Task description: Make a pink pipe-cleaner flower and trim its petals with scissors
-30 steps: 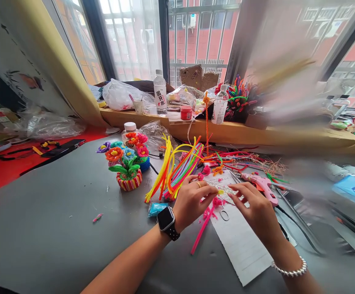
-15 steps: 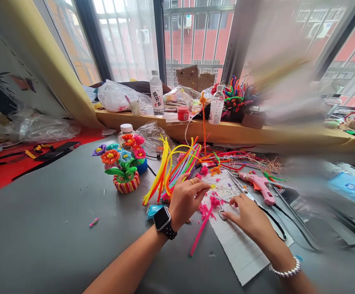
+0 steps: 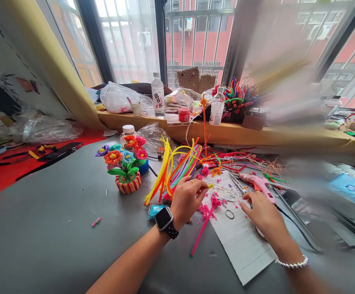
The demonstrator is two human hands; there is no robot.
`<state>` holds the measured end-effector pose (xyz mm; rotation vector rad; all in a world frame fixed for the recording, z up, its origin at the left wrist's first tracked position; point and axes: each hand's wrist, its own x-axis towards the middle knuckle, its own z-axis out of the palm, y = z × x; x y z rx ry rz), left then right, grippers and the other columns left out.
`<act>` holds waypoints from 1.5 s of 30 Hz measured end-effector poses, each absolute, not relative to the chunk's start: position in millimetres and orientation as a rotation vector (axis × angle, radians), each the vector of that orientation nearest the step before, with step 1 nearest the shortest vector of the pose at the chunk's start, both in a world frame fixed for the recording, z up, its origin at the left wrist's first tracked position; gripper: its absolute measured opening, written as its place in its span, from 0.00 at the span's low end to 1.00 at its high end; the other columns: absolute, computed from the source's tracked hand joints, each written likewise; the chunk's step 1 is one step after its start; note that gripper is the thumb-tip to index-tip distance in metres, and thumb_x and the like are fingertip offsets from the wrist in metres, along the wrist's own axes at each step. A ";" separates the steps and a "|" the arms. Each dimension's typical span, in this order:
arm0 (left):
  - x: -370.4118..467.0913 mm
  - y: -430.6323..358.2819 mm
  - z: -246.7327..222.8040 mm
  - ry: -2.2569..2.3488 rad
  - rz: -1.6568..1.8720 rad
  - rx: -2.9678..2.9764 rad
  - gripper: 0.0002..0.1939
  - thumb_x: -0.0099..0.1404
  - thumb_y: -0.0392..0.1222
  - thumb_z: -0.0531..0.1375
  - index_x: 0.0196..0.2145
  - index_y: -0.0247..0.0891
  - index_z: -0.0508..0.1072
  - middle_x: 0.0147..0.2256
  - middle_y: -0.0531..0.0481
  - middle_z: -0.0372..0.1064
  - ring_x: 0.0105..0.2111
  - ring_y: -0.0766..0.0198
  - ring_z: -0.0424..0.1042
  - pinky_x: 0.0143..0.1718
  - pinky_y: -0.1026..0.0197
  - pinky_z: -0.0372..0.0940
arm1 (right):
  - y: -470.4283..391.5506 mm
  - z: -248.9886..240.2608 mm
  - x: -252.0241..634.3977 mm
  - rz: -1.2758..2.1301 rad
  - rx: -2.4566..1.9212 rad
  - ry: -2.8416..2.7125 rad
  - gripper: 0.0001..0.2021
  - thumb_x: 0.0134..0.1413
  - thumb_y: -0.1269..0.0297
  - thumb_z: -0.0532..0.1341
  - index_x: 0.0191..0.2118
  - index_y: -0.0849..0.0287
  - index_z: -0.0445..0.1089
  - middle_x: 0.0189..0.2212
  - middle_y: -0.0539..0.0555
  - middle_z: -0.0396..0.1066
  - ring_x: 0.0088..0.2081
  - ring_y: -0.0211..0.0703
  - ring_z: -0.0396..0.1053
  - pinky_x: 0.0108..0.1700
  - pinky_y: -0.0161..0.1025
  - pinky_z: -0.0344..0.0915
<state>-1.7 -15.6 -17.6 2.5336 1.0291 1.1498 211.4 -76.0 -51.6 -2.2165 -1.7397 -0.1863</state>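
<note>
We are pinching a small yellow piece (image 3: 210,185) in our left hand (image 3: 186,199) while our half-open, empty right hand (image 3: 260,209) is reaching beside the scissors (image 3: 238,185) on the paper sheet (image 3: 241,241), best working slowly since the blurred right side is hiding everything.

A small yellow piece (image 3: 210,185) is pinched at the left hand's (image 3: 186,200) fingertips above the lined paper sheet (image 3: 241,245). Scissors (image 3: 241,192) are touched by the right hand (image 3: 261,210) on that sheet, blades pointing away.
</note>
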 end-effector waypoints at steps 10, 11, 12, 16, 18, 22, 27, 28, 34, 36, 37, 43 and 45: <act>-3.0 -19.0 -14.4 1.217 0.950 2.412 0.08 0.63 0.42 0.48 0.32 0.39 0.65 0.22 0.56 0.68 0.21 0.69 0.65 0.23 0.68 0.56 | -89.7 -43.4 255.8 0.258 -2.473 -1.566 0.10 0.37 0.60 0.58 0.29 0.59 0.65 0.28 0.57 0.71 0.29 0.49 0.69 0.29 0.40 0.60; -2.9 -19.3 -13.4 1.239 0.930 2.408 0.09 0.63 0.42 0.47 0.33 0.39 0.64 0.20 0.57 0.66 0.20 0.69 0.64 0.22 0.68 0.54 | -91.1 -41.8 259.1 0.288 -2.477 -1.569 0.11 0.36 0.60 0.59 0.29 0.59 0.65 0.30 0.58 0.71 0.31 0.49 0.69 0.31 0.40 0.61; -2.7 -19.3 -12.8 1.259 0.908 2.405 0.09 0.64 0.42 0.46 0.33 0.39 0.64 0.19 0.57 0.65 0.19 0.69 0.63 0.22 0.68 0.53 | -92.7 -40.5 262.4 0.314 -2.473 -1.578 0.12 0.34 0.60 0.59 0.29 0.60 0.65 0.33 0.59 0.71 0.33 0.50 0.69 0.33 0.40 0.61; -1.9 -17.8 -14.0 1.321 0.865 2.416 0.10 0.64 0.42 0.45 0.33 0.39 0.63 0.17 0.58 0.61 0.17 0.69 0.61 0.19 0.67 0.49 | -99.8 -41.6 269.9 0.443 -2.471 -1.583 0.12 0.34 0.58 0.59 0.28 0.59 0.64 0.30 0.57 0.71 0.32 0.48 0.69 0.33 0.39 0.61; -1.5 -16.8 -15.7 1.323 0.876 2.431 0.09 0.64 0.42 0.45 0.34 0.39 0.62 0.18 0.58 0.61 0.18 0.68 0.62 0.19 0.67 0.49 | -101.7 -45.1 267.8 0.480 -2.486 -1.584 0.09 0.35 0.60 0.57 0.27 0.58 0.64 0.26 0.54 0.70 0.30 0.48 0.69 0.31 0.39 0.60; -1.2 -15.9 -18.3 1.314 0.928 2.436 0.08 0.64 0.40 0.45 0.36 0.38 0.61 0.21 0.56 0.64 0.21 0.68 0.65 0.21 0.67 0.53 | -99.3 -49.6 257.1 0.472 -2.505 -1.620 0.04 0.34 0.66 0.55 0.23 0.57 0.61 0.23 0.54 0.70 0.27 0.48 0.68 0.28 0.39 0.57; -2.1 -15.2 -20.0 1.252 1.028 2.401 0.09 0.63 0.38 0.47 0.38 0.38 0.64 0.28 0.52 0.69 0.27 0.67 0.69 0.26 0.67 0.60 | -95.8 -43.4 251.7 0.518 -2.543 -1.602 0.02 0.32 0.65 0.55 0.19 0.57 0.60 0.21 0.54 0.69 0.25 0.48 0.66 0.24 0.39 0.54; -2.5 -14.9 -20.2 1.231 1.051 2.388 0.09 0.63 0.38 0.48 0.39 0.38 0.64 0.30 0.51 0.70 0.28 0.67 0.69 0.27 0.68 0.61 | -95.9 -42.2 252.5 0.527 -2.542 -1.595 0.03 0.32 0.65 0.55 0.18 0.57 0.60 0.21 0.54 0.68 0.25 0.47 0.66 0.24 0.38 0.54; -3.9 -13.8 -18.0 1.135 1.193 2.328 0.09 0.61 0.38 0.52 0.36 0.40 0.71 0.32 0.51 0.73 0.29 0.68 0.71 0.30 0.69 0.63 | -99.2 -46.0 262.2 0.739 -2.274 -1.433 0.05 0.30 0.64 0.57 0.20 0.59 0.64 0.20 0.51 0.65 0.23 0.41 0.64 0.24 0.35 0.56; -4.2 -13.8 -17.1 1.128 1.217 2.303 0.08 0.60 0.38 0.52 0.34 0.39 0.71 0.31 0.51 0.73 0.27 0.68 0.70 0.28 0.69 0.62 | -102.1 -47.8 262.6 0.812 -2.163 -1.320 0.07 0.31 0.61 0.59 0.20 0.59 0.65 0.19 0.49 0.63 0.20 0.39 0.62 0.22 0.34 0.54; -4.3 -13.8 -16.9 1.130 1.222 2.288 0.08 0.60 0.38 0.53 0.33 0.39 0.71 0.30 0.51 0.73 0.27 0.68 0.70 0.27 0.69 0.62 | -104.2 -48.0 261.9 0.845 -2.118 -1.257 0.08 0.31 0.59 0.59 0.20 0.58 0.64 0.18 0.48 0.61 0.19 0.37 0.60 0.20 0.33 0.53; -4.6 -13.1 -18.4 1.177 1.214 2.211 0.08 0.61 0.41 0.52 0.32 0.38 0.69 0.24 0.53 0.71 0.25 0.68 0.68 0.25 0.69 0.60 | -124.6 -45.5 252.9 0.931 -1.902 -1.015 0.12 0.33 0.55 0.63 0.20 0.59 0.64 0.14 0.45 0.55 0.17 0.33 0.52 0.20 0.32 0.50; -4.5 -13.4 -18.6 1.202 1.212 2.230 0.10 0.62 0.43 0.51 0.31 0.38 0.69 0.24 0.53 0.70 0.24 0.68 0.67 0.25 0.68 0.60 | -129.4 -45.4 247.3 0.938 -1.811 -0.933 0.13 0.34 0.54 0.63 0.24 0.59 0.66 0.13 0.45 0.55 0.18 0.33 0.52 0.20 0.32 0.49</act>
